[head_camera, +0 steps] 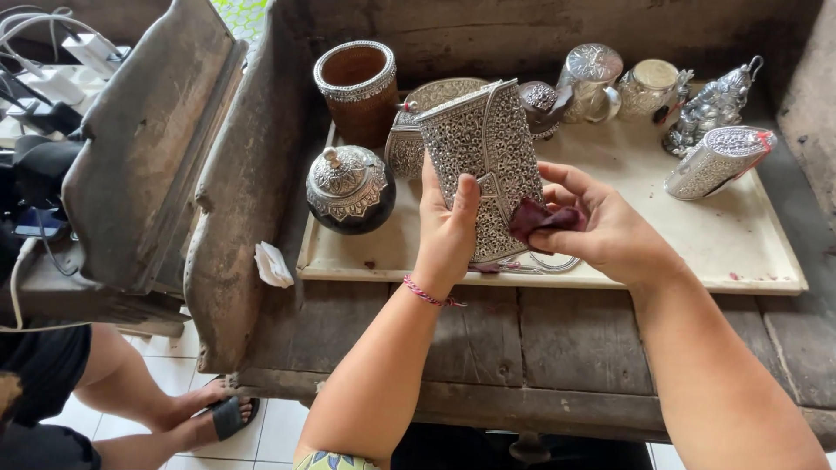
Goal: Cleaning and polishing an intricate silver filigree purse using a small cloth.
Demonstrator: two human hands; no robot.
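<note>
Upright silver purse near tray edge, 2 hands gripping

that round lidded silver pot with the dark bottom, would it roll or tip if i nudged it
The round lidded pot bulges to a curved underside, so it would probably rock or roll rather than slide. Its knobbed lid looks separate and might slip off. Metal overlay suggests it is fairly heavy for its size.

My left hand holds an ornate silver purse upright on a pale tray, while my right hand presses a dark red cloth against its side — more silver pieces, including a lidded round box, stand behind on the tray.
</note>
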